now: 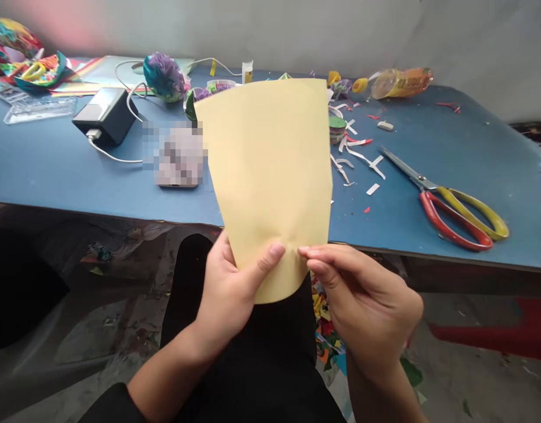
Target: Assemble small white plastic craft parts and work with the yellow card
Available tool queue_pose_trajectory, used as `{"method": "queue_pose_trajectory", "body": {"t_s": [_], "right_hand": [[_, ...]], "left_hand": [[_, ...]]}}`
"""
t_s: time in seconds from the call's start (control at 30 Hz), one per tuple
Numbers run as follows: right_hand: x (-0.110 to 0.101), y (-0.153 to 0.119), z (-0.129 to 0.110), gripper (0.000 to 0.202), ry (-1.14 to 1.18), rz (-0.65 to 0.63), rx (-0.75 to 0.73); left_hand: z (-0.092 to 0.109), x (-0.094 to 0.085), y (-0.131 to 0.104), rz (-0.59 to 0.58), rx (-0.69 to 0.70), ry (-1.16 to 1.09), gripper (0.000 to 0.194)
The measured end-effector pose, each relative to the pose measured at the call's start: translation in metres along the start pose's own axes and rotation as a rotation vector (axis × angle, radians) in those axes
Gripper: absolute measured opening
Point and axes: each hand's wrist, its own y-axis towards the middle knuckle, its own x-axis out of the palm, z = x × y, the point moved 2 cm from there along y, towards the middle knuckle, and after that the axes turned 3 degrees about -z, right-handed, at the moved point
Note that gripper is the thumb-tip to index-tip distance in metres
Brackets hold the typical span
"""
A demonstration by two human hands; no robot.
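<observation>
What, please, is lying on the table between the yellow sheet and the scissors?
In the head view, white paper strips and small red scraps lie on the blue table between the yellow sheet and the scissors.

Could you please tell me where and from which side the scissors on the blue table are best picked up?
Probably by the handle loops of the scissors, coming from the near right edge of the table. The red and yellow loops point that way, while the closed blades point up and left toward the paper scraps. Both hands currently hold the yellow sheet.
</observation>
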Motion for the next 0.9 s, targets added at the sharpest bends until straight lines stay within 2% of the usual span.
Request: {"method": "queue_pose_trajectory", "body": {"t_s": [0.1,0.17,0.2,0.23,0.27,0.33,0.4,0.43,0.67,0.9], "right_hand": [[0.001,0.008,0.006,0.026,-0.042,-0.019,0.027],[0.003,0.013,0.006,0.024,-0.043,-0.037,0.026],[0.004,0.015,0.005,0.023,-0.041,-0.042,0.023],[0.005,0.016,0.003,0.022,-0.04,-0.046,0.02],[0.006,0.015,0.0,0.023,-0.034,-0.051,0.014],[0.007,0.012,-0.007,0.026,0.009,-0.079,-0.007],[0.008,0.008,-0.016,0.03,0.079,-0.122,-0.045],[0.007,0.006,-0.02,0.031,0.107,-0.137,-0.066],[-0.001,0.009,-0.033,0.024,0.035,-0.236,-0.121],[-0.008,0.014,-0.032,0.015,-0.026,-0.337,-0.088]], "left_hand": [[0.017,-0.004,0.021,0.037,0.251,0.226,0.055],[0.028,-0.005,0.028,0.124,0.479,0.364,0.078],[0.032,-0.005,0.029,0.183,0.593,0.417,0.081],[0.034,-0.005,0.027,0.222,0.686,0.447,0.074],[0.034,-0.004,0.024,0.209,0.725,0.432,0.059],[0.028,-0.003,0.016,0.031,0.649,0.303,0.024],[0.019,-0.003,0.006,-0.171,0.505,0.163,0.012],[0.015,-0.003,0.001,-0.232,0.453,0.123,0.01],[0.005,-0.009,-0.009,-0.342,0.346,0.107,0.009],[0.006,-0.014,-0.01,-0.333,0.34,0.141,0.013]]}}
